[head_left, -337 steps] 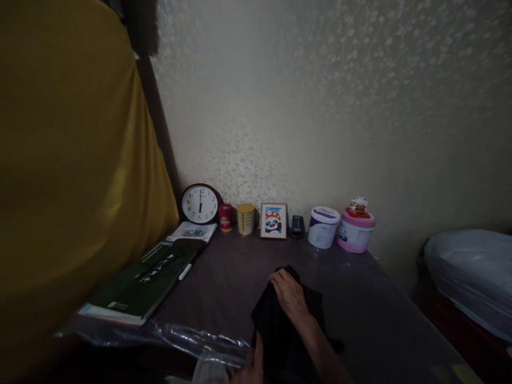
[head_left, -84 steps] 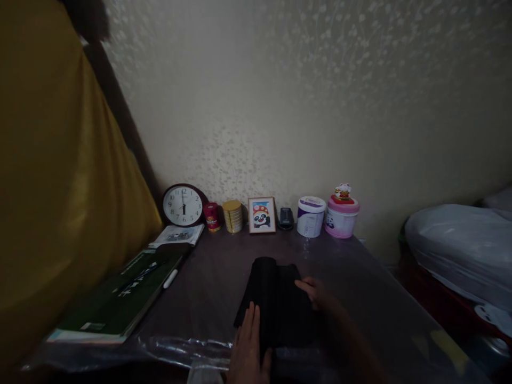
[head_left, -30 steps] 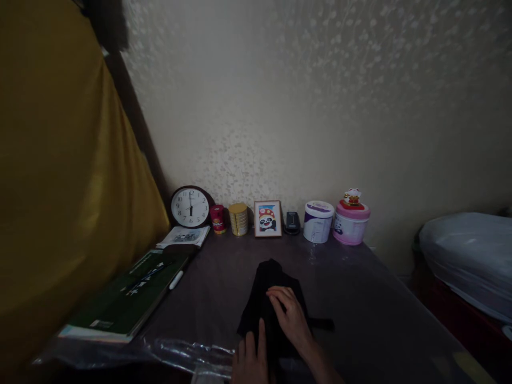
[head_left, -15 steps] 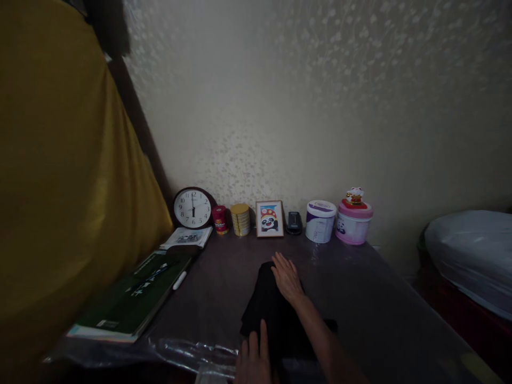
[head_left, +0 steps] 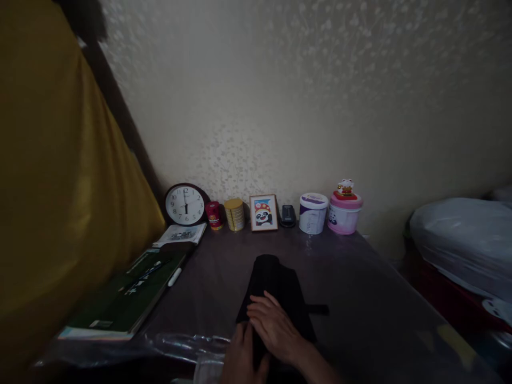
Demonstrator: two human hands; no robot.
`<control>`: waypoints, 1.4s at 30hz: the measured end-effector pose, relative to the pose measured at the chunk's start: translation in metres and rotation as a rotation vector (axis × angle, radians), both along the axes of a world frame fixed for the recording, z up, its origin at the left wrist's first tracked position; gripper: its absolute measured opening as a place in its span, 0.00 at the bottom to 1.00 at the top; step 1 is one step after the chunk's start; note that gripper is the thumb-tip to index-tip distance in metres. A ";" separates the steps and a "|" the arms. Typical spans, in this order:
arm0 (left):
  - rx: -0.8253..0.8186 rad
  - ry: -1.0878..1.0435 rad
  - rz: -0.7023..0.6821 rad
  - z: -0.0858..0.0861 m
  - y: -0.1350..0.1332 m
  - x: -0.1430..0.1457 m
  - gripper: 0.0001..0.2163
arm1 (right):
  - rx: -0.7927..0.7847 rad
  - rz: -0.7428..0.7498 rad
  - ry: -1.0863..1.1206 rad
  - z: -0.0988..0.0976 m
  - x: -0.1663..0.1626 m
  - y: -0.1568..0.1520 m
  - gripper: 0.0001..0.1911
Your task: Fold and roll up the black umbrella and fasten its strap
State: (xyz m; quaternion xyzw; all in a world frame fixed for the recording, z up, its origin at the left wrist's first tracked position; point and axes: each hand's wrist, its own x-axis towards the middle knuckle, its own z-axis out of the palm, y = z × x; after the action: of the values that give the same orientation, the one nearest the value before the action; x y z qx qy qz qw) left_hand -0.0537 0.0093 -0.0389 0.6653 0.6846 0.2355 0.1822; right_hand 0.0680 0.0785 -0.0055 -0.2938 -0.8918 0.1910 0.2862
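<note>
A black cloth item, partly folded, lies on the table in front of me; a narrow black strap sticks out from its right side. Its exact kind is too dark to tell. My right hand rests flat on the near part of the cloth, fingers stretched out and pointing up to the left. Beside it, at the cloth's near end by the table edge, my left hand has bent fingers with the thumb opposite, and black cloth shows between them. The fingertips of both hands are close together.
Along the wall stand a clock, a red can, a yellow can, a framed panda picture, a black device and two tubs, one white, one pink. A green book lies left, near a white pen.
My right hand has slid back toward me from the cloth's far end to its near part. My left hand's fingers have bent in at the near end. The view has shifted slightly.
</note>
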 end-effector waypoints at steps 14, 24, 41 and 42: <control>-0.009 -0.271 -0.111 0.029 0.024 0.002 0.24 | -0.080 0.110 0.027 -0.012 0.011 -0.044 0.14; -0.038 0.190 -0.053 0.017 0.014 0.026 0.34 | -0.304 -0.654 0.341 -0.021 0.096 0.010 0.15; -0.174 0.174 -0.023 0.028 0.011 0.019 0.34 | -0.056 -0.425 -0.097 -0.010 0.066 0.022 0.15; -0.191 0.229 -0.010 0.032 0.010 0.021 0.35 | -0.063 -0.393 -0.108 -0.011 0.064 0.024 0.15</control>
State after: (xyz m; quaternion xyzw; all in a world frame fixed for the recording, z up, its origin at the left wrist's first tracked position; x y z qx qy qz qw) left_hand -0.0323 0.0192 -0.0072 0.6709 0.7169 0.0909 0.1663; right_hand 0.1324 0.1027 -0.0162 -0.4810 -0.8249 0.1431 0.2604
